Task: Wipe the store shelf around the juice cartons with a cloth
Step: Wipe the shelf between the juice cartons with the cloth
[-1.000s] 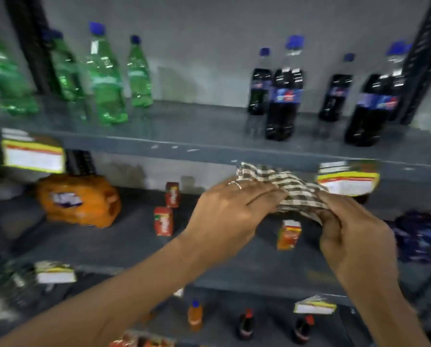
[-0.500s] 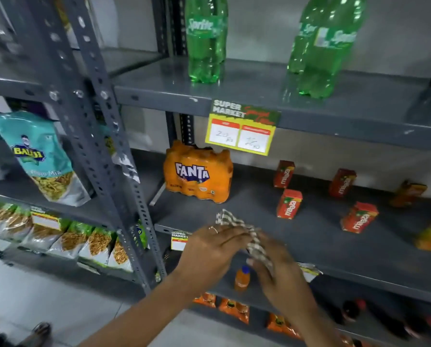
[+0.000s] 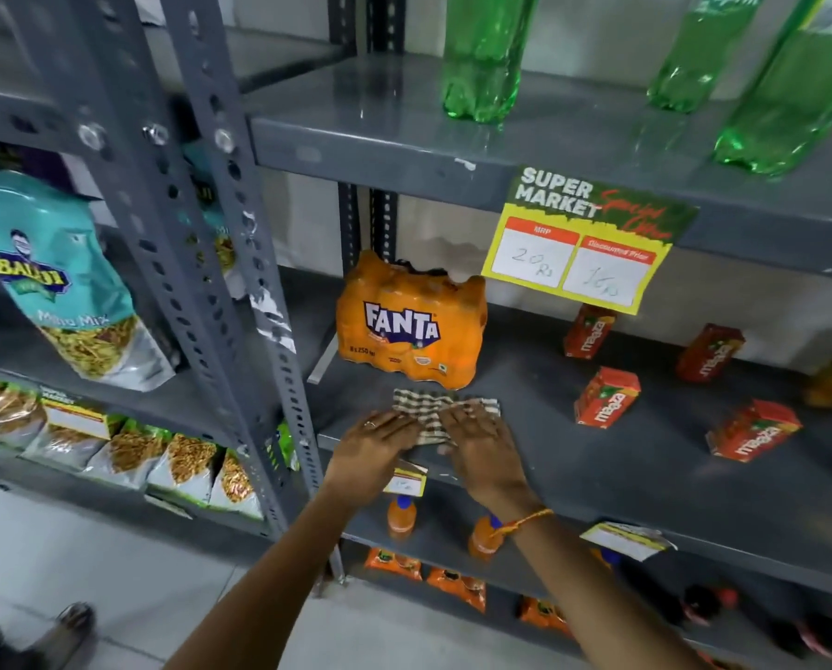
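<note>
Left hand [image 3: 375, 440] and right hand [image 3: 476, 435] both flat, palms pressing checked cloth [image 3: 433, 411] onto grey shelf [image 3: 597, 476], just in front of Fanta pack [image 3: 411, 321]; juice cartons [image 3: 607, 398] sit to the right, apart.

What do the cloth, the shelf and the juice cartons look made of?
Cloth: woven fabric, checked, soft folds. Shelf: painted grey metal, seemingly; bolted perforated uprights, dull sheen. Juice cartons: printed coated cardboard, likely; sharp box edges.
</note>
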### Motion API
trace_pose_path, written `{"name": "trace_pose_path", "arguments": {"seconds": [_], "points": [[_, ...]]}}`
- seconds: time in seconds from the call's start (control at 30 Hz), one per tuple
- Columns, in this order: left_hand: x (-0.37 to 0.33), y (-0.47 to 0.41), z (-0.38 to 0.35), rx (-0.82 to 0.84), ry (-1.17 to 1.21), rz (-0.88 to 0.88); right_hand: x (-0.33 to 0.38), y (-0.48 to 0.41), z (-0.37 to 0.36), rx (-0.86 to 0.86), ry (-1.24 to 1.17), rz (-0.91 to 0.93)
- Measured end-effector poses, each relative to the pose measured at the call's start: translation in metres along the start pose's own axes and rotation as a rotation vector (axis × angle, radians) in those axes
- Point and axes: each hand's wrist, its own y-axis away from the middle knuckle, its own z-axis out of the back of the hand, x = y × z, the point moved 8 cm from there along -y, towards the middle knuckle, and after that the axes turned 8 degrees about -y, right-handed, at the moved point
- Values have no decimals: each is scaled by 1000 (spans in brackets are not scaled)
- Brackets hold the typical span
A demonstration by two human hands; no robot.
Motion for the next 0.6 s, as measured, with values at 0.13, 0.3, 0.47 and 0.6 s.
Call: {"name": "trace_pose_path", "arguments": {"seconds": [0.13, 0.3, 0.47, 0.6], "points": [[41, 4, 10, -95, 93, 343, 7, -6, 16, 4, -233, -6], [61, -6, -28, 204, 38, 521, 21, -39, 14, 52, -262, 46], [63, -4, -42, 232, -127, 489, 15, -42, -30, 182, -114, -99], [66, -6, -46, 214, -123, 478, 14, -40, -32, 156, -135, -82]]}}
